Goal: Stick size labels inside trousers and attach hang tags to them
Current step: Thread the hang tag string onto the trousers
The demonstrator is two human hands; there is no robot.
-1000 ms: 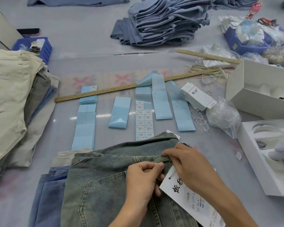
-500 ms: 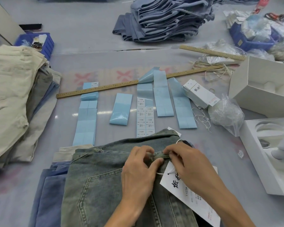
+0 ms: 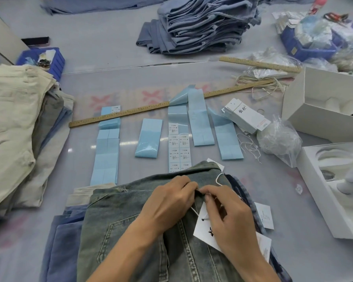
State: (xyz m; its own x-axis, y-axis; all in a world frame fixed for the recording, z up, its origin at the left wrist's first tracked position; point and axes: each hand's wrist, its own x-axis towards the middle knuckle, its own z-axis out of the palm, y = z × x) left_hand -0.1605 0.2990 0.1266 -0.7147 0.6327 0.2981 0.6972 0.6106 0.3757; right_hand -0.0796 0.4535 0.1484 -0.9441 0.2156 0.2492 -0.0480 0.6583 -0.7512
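grey table [image 3: 110, 47] | denim stacks [image 3: 202, 23] behind | both hands' fingers [image 3: 189, 185] pinching jeans [image 3: 130, 231] waistband, tag string [image 3: 219, 178]

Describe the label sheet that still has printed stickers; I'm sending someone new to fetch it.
Start at the long wooden ruler lying aslant across the table. Below it lie several blue paper strips; the label sheet is the middle one, its lower end beside the jeans. Only this one carries rows of white printed stickers; its neighbours are bare blue.

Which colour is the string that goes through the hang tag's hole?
White. The string shows best in the head view, beside the hang tag.
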